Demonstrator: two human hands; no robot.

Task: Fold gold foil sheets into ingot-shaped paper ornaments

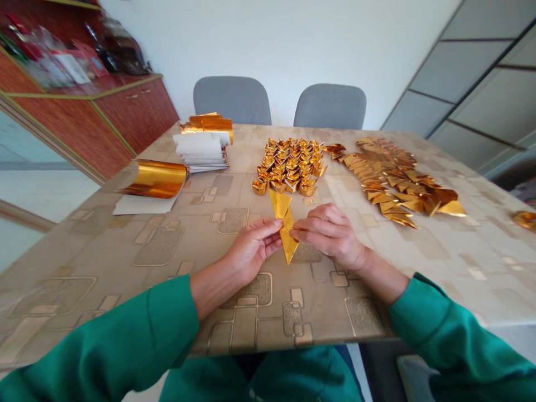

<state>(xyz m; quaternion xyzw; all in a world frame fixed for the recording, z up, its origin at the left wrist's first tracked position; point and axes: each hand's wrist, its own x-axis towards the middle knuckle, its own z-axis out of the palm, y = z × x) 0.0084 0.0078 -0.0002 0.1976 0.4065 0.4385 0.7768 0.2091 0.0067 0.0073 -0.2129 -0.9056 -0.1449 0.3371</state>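
Observation:
Between my hands, above the patterned tablecloth, is a folded gold foil paper with pointed ends, one toward me and one away. My left hand pinches its left edge at the middle between thumb and fingers. On the other side, my right hand grips the right edge with its fingertips. Just beyond the paper stand several rows of finished-looking gold paper ingots. To the right lies a spread of flat folded gold pieces, overlapping one another.
On the left of the table lie a curled gold foil sheet and a stack of white-backed sheets. Two grey chairs stand at the far side. One gold piece sits near the right edge.

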